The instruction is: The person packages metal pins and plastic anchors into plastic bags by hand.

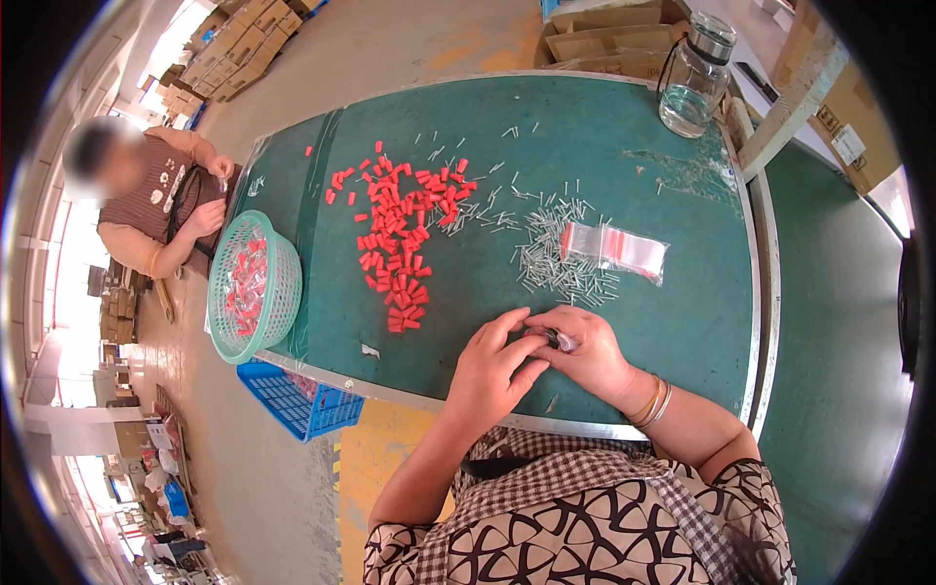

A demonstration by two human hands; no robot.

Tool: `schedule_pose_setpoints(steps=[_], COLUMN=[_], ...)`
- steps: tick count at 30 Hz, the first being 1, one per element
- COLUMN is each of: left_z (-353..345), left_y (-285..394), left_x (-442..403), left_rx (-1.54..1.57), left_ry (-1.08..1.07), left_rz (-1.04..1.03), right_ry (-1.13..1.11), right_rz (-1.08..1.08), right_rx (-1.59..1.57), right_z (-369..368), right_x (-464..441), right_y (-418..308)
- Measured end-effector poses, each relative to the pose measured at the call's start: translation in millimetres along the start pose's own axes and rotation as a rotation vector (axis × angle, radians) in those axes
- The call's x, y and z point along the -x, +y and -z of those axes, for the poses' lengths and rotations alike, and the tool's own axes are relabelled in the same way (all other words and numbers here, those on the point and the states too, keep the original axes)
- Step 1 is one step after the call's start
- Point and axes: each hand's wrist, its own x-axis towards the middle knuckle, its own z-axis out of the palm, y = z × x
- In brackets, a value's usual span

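Observation:
My right hand [590, 353] is closed around a small clear plastic bag [560, 339] that looks crumpled, with something dark at its edge. From the other side my left hand [494, 370] meets it, thumb and fingers pinched at the bag; the fingers partly hide what is inside. Just beyond the hands lies a heap of small metal screws [561, 258]. A stack of clear zip bags with red strips [624, 252] rests on the right part of that heap. Farther left spreads a pile of red plastic caps [395, 234], some lying on their sides.
On the green table [468, 117] stands a glass water bottle [694, 83] at the far right corner. A pale green basket [285, 292] with filled bags stands at the left edge, above a blue crate [292, 398]. Another person [156, 205] sits at the left end.

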Motion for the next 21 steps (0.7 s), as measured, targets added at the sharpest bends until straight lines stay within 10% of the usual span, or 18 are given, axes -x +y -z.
schedule_pose_setpoints(steps=[9, 21], left_z=[0.0, 29.2], left_y=[0.1, -4.2], left_x=[2.2, 14.3], left_rx=[0.199, -0.232], left_ry=[0.026, 0.16], left_rz=[0.148, -0.161], right_ry=[0.005, 0.021], right_rz=[0.045, -0.015], right_rx=[0.038, -0.043], right_z=[1.8, 2.0], right_x=[1.8, 5.7], right_y=[-8.1, -4.9])
